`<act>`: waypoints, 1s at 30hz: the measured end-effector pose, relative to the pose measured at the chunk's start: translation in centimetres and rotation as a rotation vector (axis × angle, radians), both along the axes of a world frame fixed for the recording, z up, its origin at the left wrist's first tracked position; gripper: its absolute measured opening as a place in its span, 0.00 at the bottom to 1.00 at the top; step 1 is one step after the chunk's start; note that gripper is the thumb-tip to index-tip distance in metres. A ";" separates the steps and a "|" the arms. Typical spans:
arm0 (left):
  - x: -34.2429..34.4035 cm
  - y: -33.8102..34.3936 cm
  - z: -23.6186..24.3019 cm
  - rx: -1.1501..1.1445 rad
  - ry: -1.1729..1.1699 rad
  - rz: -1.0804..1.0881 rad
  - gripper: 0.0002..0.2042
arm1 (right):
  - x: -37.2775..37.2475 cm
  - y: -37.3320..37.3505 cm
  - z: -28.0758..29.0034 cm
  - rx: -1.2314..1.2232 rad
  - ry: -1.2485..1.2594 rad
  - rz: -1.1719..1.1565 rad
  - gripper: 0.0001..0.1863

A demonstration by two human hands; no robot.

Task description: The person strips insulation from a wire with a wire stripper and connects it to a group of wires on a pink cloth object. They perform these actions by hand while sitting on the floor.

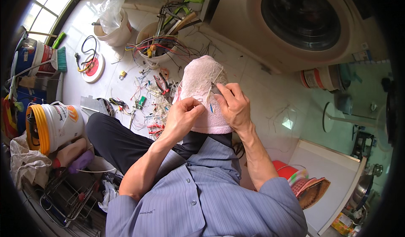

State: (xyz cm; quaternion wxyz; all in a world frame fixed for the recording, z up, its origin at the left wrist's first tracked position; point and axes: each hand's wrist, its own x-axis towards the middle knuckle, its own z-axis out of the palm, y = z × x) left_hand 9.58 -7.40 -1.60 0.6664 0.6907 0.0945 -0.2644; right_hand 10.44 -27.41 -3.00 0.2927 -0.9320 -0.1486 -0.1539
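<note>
A worn pink towel (204, 70) is draped over my raised knee, its upper right part stained brown-grey. My left hand (185, 114) is closed in a pinch at the towel's left side; what it holds, if anything, is too small to make out. Across from it, my right hand (233, 107) is closed on a small dark grey flat piece (216, 88), whose kind I cannot tell. Between the hands, a short blue wire piece (211, 108) lies on the towel, near a thin pale strand.
Scattered wire scraps, red-handled pliers (161, 84) and a green piece (141, 101) cover the floor at left. Beyond stand a bucket of tools and wires (154, 60) and a white bucket (114, 38). A washing machine (253, 30) is at far right; a yellow hose coil (37, 127) at left.
</note>
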 end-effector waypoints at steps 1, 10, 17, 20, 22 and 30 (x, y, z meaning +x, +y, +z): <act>-0.1 0.2 0.0 0.021 0.003 -0.024 0.07 | 0.0 0.0 0.1 -0.008 -0.008 0.008 0.18; 0.3 -1.3 -0.8 0.206 -0.239 -0.006 0.09 | 0.3 0.0 0.0 -0.013 -0.044 0.038 0.19; -0.5 -0.3 -1.5 0.052 -0.135 0.062 0.08 | 0.3 -0.4 -0.5 0.029 -0.073 0.067 0.18; -1.2 -0.4 -1.2 0.081 -0.183 0.063 0.08 | 0.3 -0.4 -0.4 0.030 -0.086 0.072 0.19; -1.4 0.1 -1.7 0.077 -0.185 0.058 0.08 | 0.3 -0.3 -0.4 0.033 -0.081 0.068 0.19; -3.4 1.3 -0.4 0.056 -0.091 0.078 0.08 | 0.4 0.0 -0.2 0.041 -0.070 0.058 0.17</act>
